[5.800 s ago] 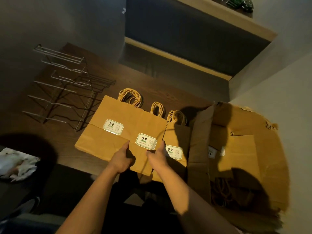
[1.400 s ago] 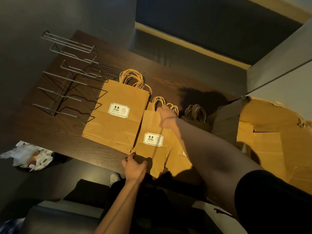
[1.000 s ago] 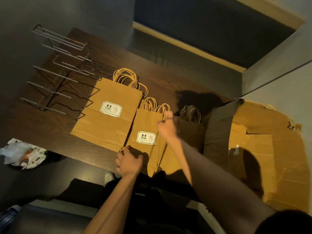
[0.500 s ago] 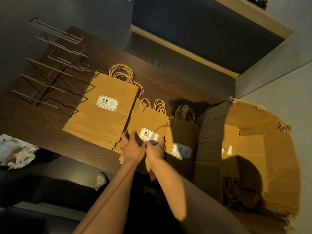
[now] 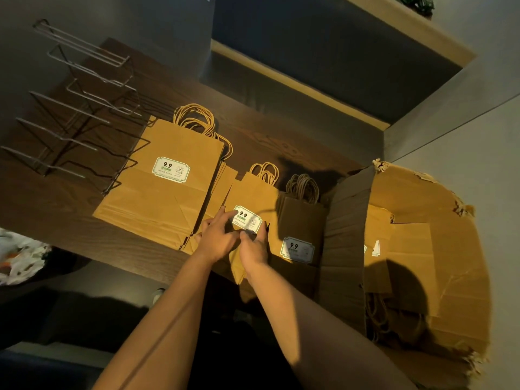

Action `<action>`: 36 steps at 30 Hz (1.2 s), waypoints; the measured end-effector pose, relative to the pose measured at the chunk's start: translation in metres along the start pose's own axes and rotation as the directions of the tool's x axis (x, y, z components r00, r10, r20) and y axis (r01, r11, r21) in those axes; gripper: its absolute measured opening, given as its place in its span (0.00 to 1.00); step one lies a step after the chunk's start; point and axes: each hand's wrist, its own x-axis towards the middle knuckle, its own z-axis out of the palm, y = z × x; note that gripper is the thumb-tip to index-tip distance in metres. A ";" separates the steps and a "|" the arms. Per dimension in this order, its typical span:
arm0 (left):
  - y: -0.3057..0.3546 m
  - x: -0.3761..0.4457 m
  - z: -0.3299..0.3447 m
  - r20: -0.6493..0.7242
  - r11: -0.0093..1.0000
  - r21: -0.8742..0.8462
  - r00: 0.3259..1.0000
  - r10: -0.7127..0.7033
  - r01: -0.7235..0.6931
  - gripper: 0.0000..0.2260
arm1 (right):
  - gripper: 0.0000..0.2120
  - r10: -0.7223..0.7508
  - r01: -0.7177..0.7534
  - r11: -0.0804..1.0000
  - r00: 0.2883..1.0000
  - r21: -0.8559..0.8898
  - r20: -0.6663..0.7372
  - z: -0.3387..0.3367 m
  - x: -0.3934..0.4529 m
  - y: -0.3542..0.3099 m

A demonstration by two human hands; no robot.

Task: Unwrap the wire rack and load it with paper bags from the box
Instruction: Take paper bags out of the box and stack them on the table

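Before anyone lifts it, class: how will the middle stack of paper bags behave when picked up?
The middle stack is probably light but floppy: flat folded paper already overhanging the table edge. Its bags may fan or slide apart, as loose edges show beside both hands. The twisted handles will likely dangle.

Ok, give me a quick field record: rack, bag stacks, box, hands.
wire rack: unwrapped, no bags in it, far left on the table
large bag stack: flat, beside rack
middle bag stack: both hands on its lower part
small bag stack: flat, next to box
cardboard box: open, bags inside
left hand: fingers reach the label
right hand: grips lower edge
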 end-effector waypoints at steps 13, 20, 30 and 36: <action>-0.009 -0.039 -0.011 -0.032 0.969 -0.242 0.999 0.034 -0.041 0.25 | 0.35 -0.108 0.087 0.955 0.992 -0.285 -0.059 0.000 -0.017 -0.013; 0.021 -0.060 -0.021 -0.219 0.940 -0.340 0.975 -0.043 -0.035 0.09 | 0.11 -0.359 0.360 0.932 0.933 0.038 -0.034 -0.019 -0.033 -0.060; 0.156 -0.087 -0.006 -0.149 0.869 -0.469 0.984 0.102 -0.161 0.06 | 0.09 -0.551 0.619 0.725 0.785 0.303 -0.285 -0.198 -0.062 -0.122; 0.217 -0.108 0.042 -0.055 0.817 -0.550 0.983 0.174 -0.175 0.05 | 0.08 -0.334 0.474 0.830 0.845 0.295 -0.418 -0.305 -0.014 -0.058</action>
